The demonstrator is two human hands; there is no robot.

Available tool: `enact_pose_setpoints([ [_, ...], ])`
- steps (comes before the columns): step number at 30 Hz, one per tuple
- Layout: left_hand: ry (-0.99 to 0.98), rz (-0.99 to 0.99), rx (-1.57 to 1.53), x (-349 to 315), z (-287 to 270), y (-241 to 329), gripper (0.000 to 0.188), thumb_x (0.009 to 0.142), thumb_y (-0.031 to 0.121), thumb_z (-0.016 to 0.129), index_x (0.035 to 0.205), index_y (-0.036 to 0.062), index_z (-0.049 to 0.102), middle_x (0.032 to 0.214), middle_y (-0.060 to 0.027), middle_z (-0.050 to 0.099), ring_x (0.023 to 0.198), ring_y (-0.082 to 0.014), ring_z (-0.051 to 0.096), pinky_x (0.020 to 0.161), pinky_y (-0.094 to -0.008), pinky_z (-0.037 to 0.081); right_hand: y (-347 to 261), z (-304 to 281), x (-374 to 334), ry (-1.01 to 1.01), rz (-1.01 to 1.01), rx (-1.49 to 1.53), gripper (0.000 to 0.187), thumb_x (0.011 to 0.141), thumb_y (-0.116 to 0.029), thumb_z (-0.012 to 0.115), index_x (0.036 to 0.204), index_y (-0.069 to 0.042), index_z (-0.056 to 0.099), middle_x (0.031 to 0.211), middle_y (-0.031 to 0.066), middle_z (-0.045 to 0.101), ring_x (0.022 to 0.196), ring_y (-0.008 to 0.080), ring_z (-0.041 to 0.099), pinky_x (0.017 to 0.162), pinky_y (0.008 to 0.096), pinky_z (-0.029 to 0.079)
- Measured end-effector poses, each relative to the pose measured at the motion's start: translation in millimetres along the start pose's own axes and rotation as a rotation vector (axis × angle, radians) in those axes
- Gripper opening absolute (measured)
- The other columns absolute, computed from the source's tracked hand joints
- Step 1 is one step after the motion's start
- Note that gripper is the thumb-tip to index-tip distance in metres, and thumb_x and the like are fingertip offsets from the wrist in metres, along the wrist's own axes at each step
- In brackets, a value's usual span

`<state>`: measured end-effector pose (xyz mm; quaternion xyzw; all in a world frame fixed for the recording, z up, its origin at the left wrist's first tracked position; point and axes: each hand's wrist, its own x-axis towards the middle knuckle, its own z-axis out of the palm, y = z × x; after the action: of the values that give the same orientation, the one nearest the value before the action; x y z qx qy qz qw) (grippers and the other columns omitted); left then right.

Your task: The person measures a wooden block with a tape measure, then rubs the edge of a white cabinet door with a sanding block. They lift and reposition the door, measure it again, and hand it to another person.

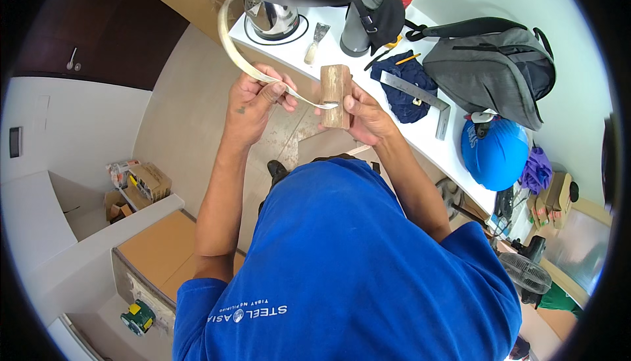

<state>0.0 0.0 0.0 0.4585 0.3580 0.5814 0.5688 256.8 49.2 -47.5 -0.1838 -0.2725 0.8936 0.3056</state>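
Observation:
My left hand (258,103) pinches a long, pale, flexible strip (231,51) between thumb and fingers. The strip arches up and away to the far left, and its thin tapered end runs right to a brown wooden block (336,84). That end lies at a slot across the block's middle; I cannot tell whether it passes through. The block is held upright in my right hand (369,119), thumb on its right side and the other fingers mostly hidden behind it. Both hands are in front of my chest, by the near edge of a white table.
On the white table (463,172) are a shiny metal pot (271,18), a putty knife (317,42), a grey tumbler (355,36), a steel square (411,90) on dark blue cloth, a grey backpack (483,65) and a blue rounded object (496,154). A fan (526,272) stands at right.

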Motion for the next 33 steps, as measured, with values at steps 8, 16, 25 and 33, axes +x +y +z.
enact_pose_setpoints([
  [8,0.288,0.463,0.428,-28,53,-15,0.015,0.099,0.003,0.066,0.110,0.0016,0.055,0.102,-0.0224,0.070,0.085,-0.0239,0.072,0.073,-0.0337,0.062,18,12,10,0.204,-0.126,0.020,0.079,0.091,-0.031,0.080,0.151,-0.007,0.034,0.131,0.0112,0.055,0.119,0.0260,0.063,0.097,0.0539,0.059],
  [16,0.037,0.362,0.372,-37,37,-5,0.011,0.101,0.001,0.061,0.111,0.0041,0.057,0.106,-0.0233,0.070,0.082,-0.0227,0.072,0.070,-0.0330,0.062,12,-1,14,0.108,0.024,-0.078,0.067,0.094,-0.033,0.078,0.143,-0.001,0.046,0.124,0.0110,0.061,0.111,0.0226,0.066,0.091,0.0481,0.061],
  [25,0.158,0.138,0.280,-48,56,-10,0.017,0.100,0.006,0.065,0.113,-0.0044,0.063,0.106,-0.0138,0.064,0.083,-0.0173,0.068,0.068,-0.0286,0.058,15,11,25,0.205,0.065,-0.108,0.063,0.094,-0.036,0.078,0.140,-0.002,0.052,0.119,0.0087,0.065,0.107,0.0202,0.068,0.088,0.0454,0.061],
  [33,0.210,0.218,0.543,-37,37,-7,0.015,0.096,-0.004,0.067,0.110,-0.0012,0.066,0.103,-0.0116,0.065,0.078,-0.0141,0.066,0.068,-0.0282,0.056,19,18,28,0.178,0.111,-0.140,0.062,0.095,-0.041,0.075,0.138,-0.002,0.052,0.117,0.0092,0.066,0.105,0.0219,0.069,0.087,0.0461,0.061],
])
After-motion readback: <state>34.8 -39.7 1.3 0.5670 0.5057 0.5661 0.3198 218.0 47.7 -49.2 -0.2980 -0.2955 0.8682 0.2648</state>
